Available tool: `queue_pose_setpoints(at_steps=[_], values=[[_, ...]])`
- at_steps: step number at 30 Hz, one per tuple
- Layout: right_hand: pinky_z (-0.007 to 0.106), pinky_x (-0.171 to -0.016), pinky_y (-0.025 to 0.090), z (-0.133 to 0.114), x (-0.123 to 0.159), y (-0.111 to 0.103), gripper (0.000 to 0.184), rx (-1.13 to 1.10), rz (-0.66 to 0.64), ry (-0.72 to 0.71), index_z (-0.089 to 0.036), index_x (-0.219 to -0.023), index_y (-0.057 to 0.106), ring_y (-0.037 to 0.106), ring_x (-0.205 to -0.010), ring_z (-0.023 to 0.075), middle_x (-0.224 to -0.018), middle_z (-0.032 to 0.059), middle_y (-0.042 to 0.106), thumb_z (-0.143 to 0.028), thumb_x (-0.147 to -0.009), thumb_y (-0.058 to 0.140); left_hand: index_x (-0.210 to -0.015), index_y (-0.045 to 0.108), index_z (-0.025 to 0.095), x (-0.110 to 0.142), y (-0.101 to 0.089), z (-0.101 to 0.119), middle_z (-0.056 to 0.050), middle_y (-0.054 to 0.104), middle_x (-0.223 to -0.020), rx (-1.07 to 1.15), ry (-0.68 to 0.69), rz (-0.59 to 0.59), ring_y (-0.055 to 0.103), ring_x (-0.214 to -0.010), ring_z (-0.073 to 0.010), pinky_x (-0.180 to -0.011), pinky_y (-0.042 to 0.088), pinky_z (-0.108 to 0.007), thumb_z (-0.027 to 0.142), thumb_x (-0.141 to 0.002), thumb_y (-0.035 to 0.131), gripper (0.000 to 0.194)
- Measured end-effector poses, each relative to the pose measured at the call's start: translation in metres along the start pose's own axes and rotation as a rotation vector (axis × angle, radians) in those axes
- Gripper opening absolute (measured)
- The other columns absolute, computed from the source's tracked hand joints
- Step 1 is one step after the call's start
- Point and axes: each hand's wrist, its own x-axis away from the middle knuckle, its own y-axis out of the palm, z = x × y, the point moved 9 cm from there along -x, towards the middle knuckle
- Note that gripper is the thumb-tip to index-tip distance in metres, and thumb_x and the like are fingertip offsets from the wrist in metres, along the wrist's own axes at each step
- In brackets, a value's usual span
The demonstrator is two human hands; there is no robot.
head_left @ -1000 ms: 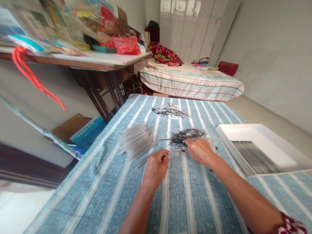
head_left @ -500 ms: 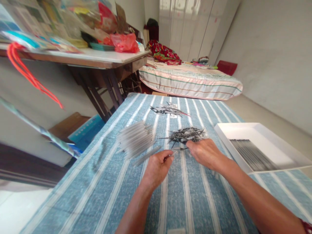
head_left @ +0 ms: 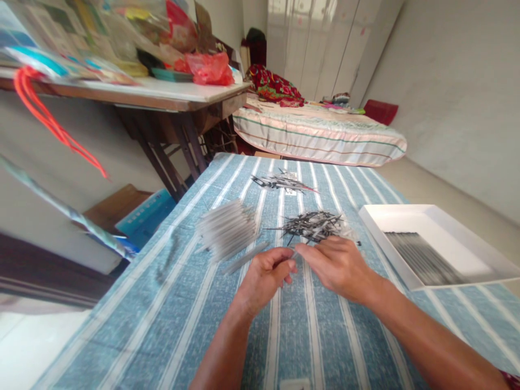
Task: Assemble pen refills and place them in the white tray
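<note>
My left hand point(head_left: 270, 273) is closed in a pinch around a thin, pale translucent tube, most of it hidden by the fingers. My right hand point(head_left: 335, 265) meets it at the fingertips, thumb and forefinger pressed together; whatever small piece they grip is too hidden to name. Just beyond the right hand lies a tangled heap of small black and clear pieces point(head_left: 312, 225). Left of it is a neat stack of translucent grey tubes point(head_left: 227, 230), with a few loose tubes point(head_left: 246, 259) beside my left hand.
A white open box point(head_left: 467, 233) at the right holds a row of dark-tipped grey sticks point(head_left: 422, 257). Farther back on the striped cloth point(head_left: 195, 336) lies a small pile of thin black and clear parts point(head_left: 280, 182). A cluttered side table point(head_left: 162, 95) stands at the left.
My right hand has moved left from the edge of the black heap until its fingertips meet those of my left hand. The left hand has hardly moved.
</note>
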Motion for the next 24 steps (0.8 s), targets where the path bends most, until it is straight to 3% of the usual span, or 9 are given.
queue_pose_setpoints(at_steps=[3,5,10,14,19,22,24], values=[[0.025,-0.058,0.038,0.016,0.007,-0.012,0.018,-0.098,0.169,0.132,-0.015,-0.097,0.061,0.056,-0.053,0.0117,-0.062,0.002,0.064,-0.017,-0.087,0.045,-0.086,0.063,0.014,0.001,-0.01,0.004,0.0,0.064,-0.067,0.157,0.052,0.084,0.052,-0.053,-0.0097,-0.049,0.04,-0.021,0.023,-0.074,0.06,0.016],[0.024,-0.059,0.04,0.035,0.014,-0.001,0.019,-0.139,0.15,0.282,-0.015,-0.095,0.062,0.058,-0.055,0.0123,-0.066,0.0033,0.067,-0.021,-0.087,0.046,-0.087,0.062,0.014,0.002,-0.015,0.006,-0.001,0.066,-0.069,0.237,0.087,0.137,0.053,-0.054,-0.0098,-0.05,0.041,-0.022,0.023,-0.073,0.062,0.017],[0.023,-0.059,0.041,0.069,0.032,0.063,0.02,-0.166,-0.237,0.581,-0.02,-0.091,0.066,0.064,-0.063,0.0163,-0.07,0.0031,0.07,-0.026,-0.084,0.047,-0.087,0.063,0.014,0.002,-0.019,0.008,-0.002,0.066,-0.069,0.33,0.121,0.161,0.053,-0.053,-0.0097,-0.05,0.041,-0.022,0.023,-0.071,0.066,0.018],[0.026,-0.062,0.04,0.069,0.031,0.095,0.021,-0.112,-0.46,0.606,-0.023,-0.088,0.066,0.066,-0.078,0.0221,-0.078,0.0054,0.071,-0.027,-0.083,0.047,-0.094,0.064,0.015,0.002,-0.018,0.005,-0.001,0.065,-0.065,0.34,0.104,0.159,0.05,-0.049,-0.0087,-0.046,0.038,-0.021,0.024,-0.071,0.066,0.025],[0.027,-0.06,0.039,0.067,0.026,0.111,0.022,-0.081,-0.573,0.6,-0.019,-0.078,0.067,0.065,-0.077,0.0241,-0.077,0.0095,0.07,-0.023,-0.081,0.046,-0.109,0.061,0.018,0.001,-0.012,0.004,0.0,0.064,-0.064,0.303,0.096,0.077,0.047,-0.047,-0.0072,-0.046,0.037,-0.02,0.023,-0.075,0.061,0.035],[0.027,-0.061,0.04,0.069,0.028,0.11,0.021,-0.154,-0.51,0.608,-0.019,-0.079,0.067,0.065,-0.074,0.022,-0.074,0.0072,0.069,-0.022,-0.081,0.046,-0.109,0.062,0.017,0.002,-0.009,0.003,0.0,0.063,-0.064,0.277,0.075,0.036,0.046,-0.046,-0.0067,-0.045,0.036,-0.02,0.021,-0.076,0.061,0.033],[0.026,-0.059,0.041,0.071,0.032,0.106,0.017,-0.405,-0.385,0.663,-0.018,-0.078,0.065,0.063,-0.067,0.0186,-0.068,0.0039,0.067,-0.023,-0.08,0.049,-0.107,0.062,0.017,0.003,-0.007,0.003,0.001,0.062,-0.063,0.259,0.067,0.021,0.046,-0.046,-0.0067,-0.045,0.036,-0.02,0.021,-0.076,0.06,0.032]])
